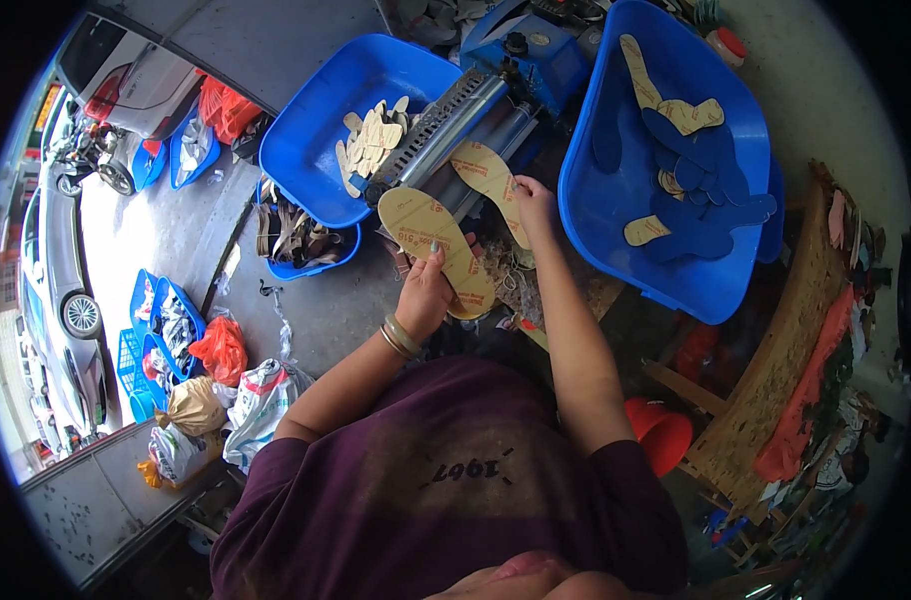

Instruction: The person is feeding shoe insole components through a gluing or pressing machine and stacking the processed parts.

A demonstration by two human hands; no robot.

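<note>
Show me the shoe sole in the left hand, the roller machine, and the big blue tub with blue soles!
tan insole [431,235], head view, on its broad flat middle.
roller machine [456,135], head view, on the metal roller.
right blue tub [606,190], head view, on its bare inner wall.

— what's that flat tan shoe-sole-shaped board insole [438,248] in your left hand [423,297] like?

— stiff, matt, papery board with a printed face; the second tan board insole [488,178] under your right hand [532,197] looks the same.

— and the machine?

— its smooth shiny metal roller [454,128] gleams; the blue painted metal housing [536,55] is duller.

— the tubs?

— your two big blue plastic tubs [316,130] are smooth and slightly glossy. the rough chipboard plank [776,360] on your right is coarse.
</note>
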